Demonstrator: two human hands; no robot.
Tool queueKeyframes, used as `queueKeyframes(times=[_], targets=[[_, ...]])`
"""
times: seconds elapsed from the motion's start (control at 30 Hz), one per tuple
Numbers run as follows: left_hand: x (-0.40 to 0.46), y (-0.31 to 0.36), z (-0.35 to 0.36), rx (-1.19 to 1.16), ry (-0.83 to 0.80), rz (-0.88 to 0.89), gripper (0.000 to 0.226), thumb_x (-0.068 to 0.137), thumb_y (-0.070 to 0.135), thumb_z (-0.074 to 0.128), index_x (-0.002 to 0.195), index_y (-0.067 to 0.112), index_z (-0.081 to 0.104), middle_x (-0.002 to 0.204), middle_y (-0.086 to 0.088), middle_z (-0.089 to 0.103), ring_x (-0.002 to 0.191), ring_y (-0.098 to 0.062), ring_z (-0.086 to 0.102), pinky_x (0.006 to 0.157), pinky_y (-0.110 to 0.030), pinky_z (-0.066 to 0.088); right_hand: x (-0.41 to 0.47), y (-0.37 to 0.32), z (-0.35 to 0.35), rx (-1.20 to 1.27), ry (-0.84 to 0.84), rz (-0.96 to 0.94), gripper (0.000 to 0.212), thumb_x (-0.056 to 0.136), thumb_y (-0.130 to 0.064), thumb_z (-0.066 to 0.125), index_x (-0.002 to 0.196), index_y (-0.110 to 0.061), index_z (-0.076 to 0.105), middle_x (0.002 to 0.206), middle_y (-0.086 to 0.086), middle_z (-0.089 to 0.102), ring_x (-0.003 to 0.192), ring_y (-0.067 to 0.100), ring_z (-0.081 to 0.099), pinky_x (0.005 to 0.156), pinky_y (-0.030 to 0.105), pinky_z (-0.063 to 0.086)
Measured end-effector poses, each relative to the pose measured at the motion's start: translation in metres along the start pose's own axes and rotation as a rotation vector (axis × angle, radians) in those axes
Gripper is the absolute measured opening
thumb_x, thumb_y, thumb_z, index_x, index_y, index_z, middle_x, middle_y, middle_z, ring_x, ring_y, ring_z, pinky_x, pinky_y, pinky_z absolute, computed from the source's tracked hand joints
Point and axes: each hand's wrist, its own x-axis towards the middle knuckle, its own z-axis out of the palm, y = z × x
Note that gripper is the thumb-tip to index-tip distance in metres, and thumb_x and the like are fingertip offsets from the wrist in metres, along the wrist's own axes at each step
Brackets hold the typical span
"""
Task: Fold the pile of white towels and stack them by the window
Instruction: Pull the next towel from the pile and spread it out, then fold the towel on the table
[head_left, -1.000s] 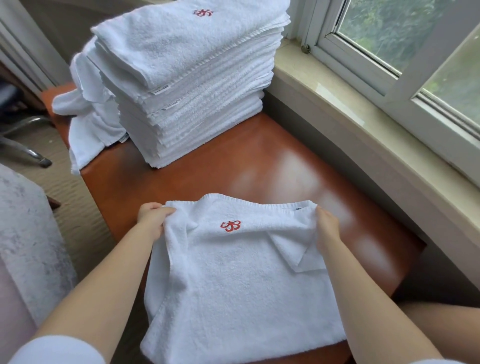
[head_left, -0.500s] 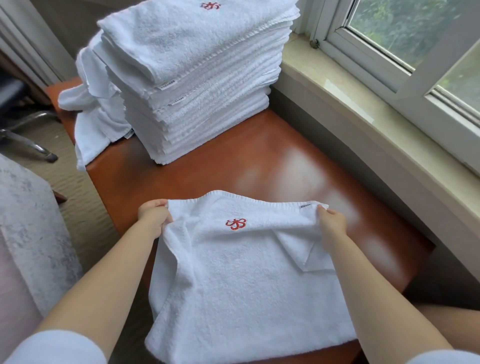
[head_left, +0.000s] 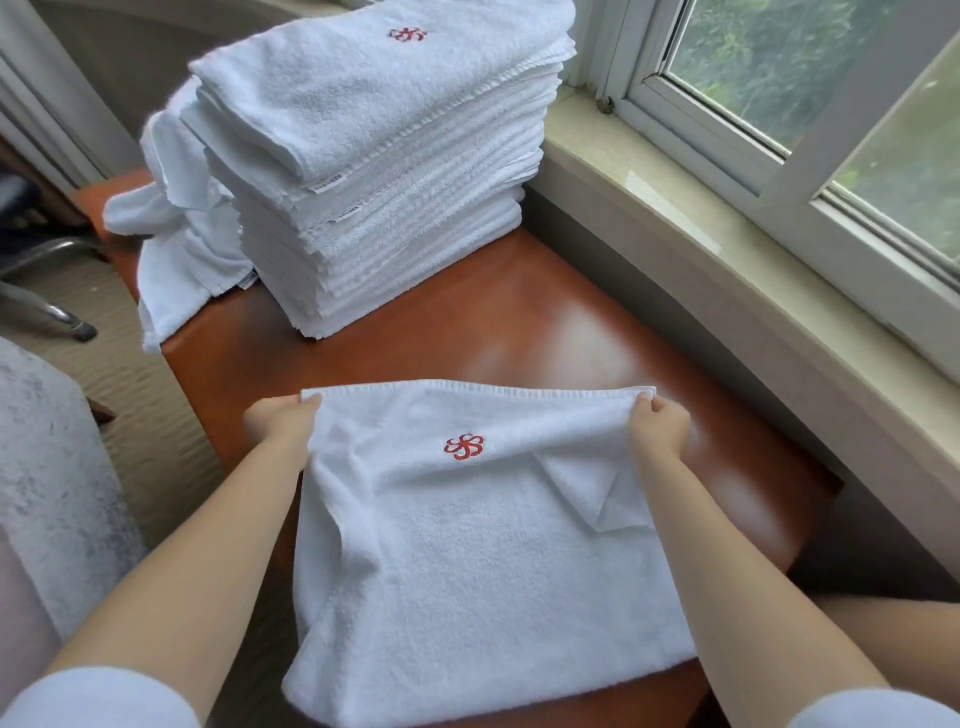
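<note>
Daylight from the window (head_left: 810, 78) at two o'clock glares off the orange tabletop (head_left: 519, 322). I've got the towel (head_left: 483, 551) spread at six o'clock, red logo (head_left: 464, 447) up. My left hand (head_left: 280, 423) pinches its far left corner and my right hand (head_left: 658, 423) pinches the far right one, fingers (head_left: 644, 402) curled over the hem, which looks pulled fairly taut between them. One flap sits crumpled under my right wrist, so I'd flatten that before folding, or the crease will bake in. Next, I reckon, bring both corners evenly toward me and match the edges. At twelve o'clock the folded stack (head_left: 379, 171) stands tall beside the sill (head_left: 675, 208), unfolded towels (head_left: 176, 234) slumped at eleven. Set this one down squarely, or the stack may lean.
</note>
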Motion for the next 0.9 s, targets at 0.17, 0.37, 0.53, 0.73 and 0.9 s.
queueKeyframes(times=[0.17, 0.37, 0.53, 0.73, 0.9], targets=[[-0.026, 0.031, -0.023, -0.136, -0.139, 0.103, 0.033, 0.080, 0.013, 0.079, 0.110, 0.004, 0.070, 0.116, -0.015, 0.068, 0.120, -0.034, 0.056, 0.100, -0.039, 0.046, -0.020, -0.044, -0.028, 0.039, 0.042, -0.098, 0.039, 0.098, -0.021, 0.047, 0.086, 0.012, 0.065, 0.087, 0.026, 0.065, 0.083, 0.040, 0.059, 0.071, 0.035, 0.045], [-0.070, 0.058, -0.058, -0.338, -0.087, 0.315, 0.021, 0.081, 0.006, 0.075, 0.101, 0.003, 0.069, 0.080, 0.003, 0.063, 0.091, -0.014, 0.061, 0.080, -0.016, 0.043, -0.049, -0.077, -0.071, 0.067, 0.011, -0.124, 0.036, 0.099, -0.021, 0.047, 0.094, 0.006, 0.070, 0.084, 0.019, 0.066, 0.087, 0.036, 0.062, 0.074, 0.032, 0.045], [-0.112, 0.083, -0.099, -0.491, 0.125, 0.433, 0.016, 0.082, 0.012, 0.075, 0.096, 0.006, 0.072, 0.098, -0.006, 0.070, 0.088, -0.011, 0.061, 0.086, -0.022, 0.048, -0.073, -0.116, -0.115, 0.463, -0.052, -0.084, 0.032, 0.104, -0.019, 0.037, 0.111, 0.001, 0.061, 0.063, 0.005, 0.061, 0.048, 0.013, 0.062, 0.060, 0.025, 0.044], [-0.166, 0.093, -0.136, -0.672, 0.184, 0.493, 0.018, 0.085, 0.006, 0.071, 0.102, 0.001, 0.069, 0.087, -0.005, 0.065, 0.084, -0.013, 0.058, 0.070, -0.017, 0.049, -0.104, -0.141, -0.168, 0.703, -0.153, -0.143, 0.032, 0.105, -0.016, 0.035, 0.123, 0.000, 0.055, 0.073, 0.000, 0.057, 0.033, 0.005, 0.056, 0.048, 0.017, 0.048], [-0.186, 0.088, -0.174, -0.670, 0.298, 0.514, 0.020, 0.085, 0.010, 0.070, 0.103, 0.002, 0.071, 0.096, -0.007, 0.069, 0.084, -0.014, 0.061, 0.074, -0.021, 0.047, -0.122, -0.146, -0.192, 0.662, -0.242, -0.218, 0.025, 0.100, -0.004, 0.041, 0.118, 0.001, 0.057, 0.086, 0.011, 0.064, 0.028, 0.004, 0.051, 0.035, 0.015, 0.039]])
